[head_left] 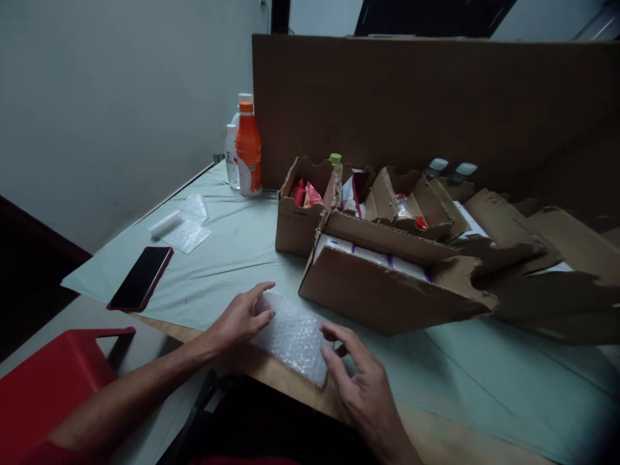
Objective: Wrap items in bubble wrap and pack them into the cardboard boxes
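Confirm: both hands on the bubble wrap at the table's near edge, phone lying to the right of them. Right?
Not quite. In the head view the phone lies to the left of the hands, not the right. The rest holds: the left hand and the right hand both rest on the bubble wrap at the near edge of the table.

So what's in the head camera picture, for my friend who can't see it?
Two bare hands, left hand and right hand, press on a bubble-wrapped bundle at the table's near edge. Behind it sit open cardboard boxes holding snack packets; a dark phone and an orange bottle lie to the left.
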{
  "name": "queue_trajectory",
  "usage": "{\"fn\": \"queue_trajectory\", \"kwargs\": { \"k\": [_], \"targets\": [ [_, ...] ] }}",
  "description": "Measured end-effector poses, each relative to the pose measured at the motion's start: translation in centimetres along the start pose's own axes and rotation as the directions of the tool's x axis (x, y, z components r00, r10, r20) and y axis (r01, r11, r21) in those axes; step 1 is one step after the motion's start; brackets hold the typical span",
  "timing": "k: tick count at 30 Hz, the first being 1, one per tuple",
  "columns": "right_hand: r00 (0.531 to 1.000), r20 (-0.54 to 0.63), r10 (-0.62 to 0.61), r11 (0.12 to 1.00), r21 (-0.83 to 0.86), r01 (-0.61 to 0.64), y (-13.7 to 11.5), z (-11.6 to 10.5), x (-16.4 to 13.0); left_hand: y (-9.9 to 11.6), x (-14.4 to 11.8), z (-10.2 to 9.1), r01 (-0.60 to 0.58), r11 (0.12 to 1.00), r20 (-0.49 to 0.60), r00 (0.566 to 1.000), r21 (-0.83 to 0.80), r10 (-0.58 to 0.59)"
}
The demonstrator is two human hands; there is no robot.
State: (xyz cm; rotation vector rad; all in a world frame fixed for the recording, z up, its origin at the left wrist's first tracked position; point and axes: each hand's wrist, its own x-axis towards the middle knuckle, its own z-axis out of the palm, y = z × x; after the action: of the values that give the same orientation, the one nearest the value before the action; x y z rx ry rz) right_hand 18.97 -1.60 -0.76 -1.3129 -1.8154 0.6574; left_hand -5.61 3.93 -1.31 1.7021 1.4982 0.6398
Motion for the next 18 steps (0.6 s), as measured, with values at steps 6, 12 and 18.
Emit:
{"fn": "queue_trajectory", "kwargs": {
  "k": [6, 12, 18],
  "targets": [
    [0.968, 0.088, -0.234, 0.883, -0.399, 0.249, 1.8, 2.8, -0.9, -2.2, 0.2, 1.0, -0.153, 0.881, -0.139, 0.961, 0.448, 0.238],
    [0.953, 0.064, -0.296, 0.843, -0.451, 0.292, 1.4, 3.6, -0.9, -2.4, -0.9, 1.7, -0.470, 0.621, -0.010, 0.792, 0.627, 0.610],
    [0.956, 0.082, -0.281, 0.876, -0.385, 0.291, 2.1, 4.6, -1.0, -2.4, 0.1, 2.0, -0.526, 0.663, 0.181, 0.836, 0.532, 0.518]
  ]
}}
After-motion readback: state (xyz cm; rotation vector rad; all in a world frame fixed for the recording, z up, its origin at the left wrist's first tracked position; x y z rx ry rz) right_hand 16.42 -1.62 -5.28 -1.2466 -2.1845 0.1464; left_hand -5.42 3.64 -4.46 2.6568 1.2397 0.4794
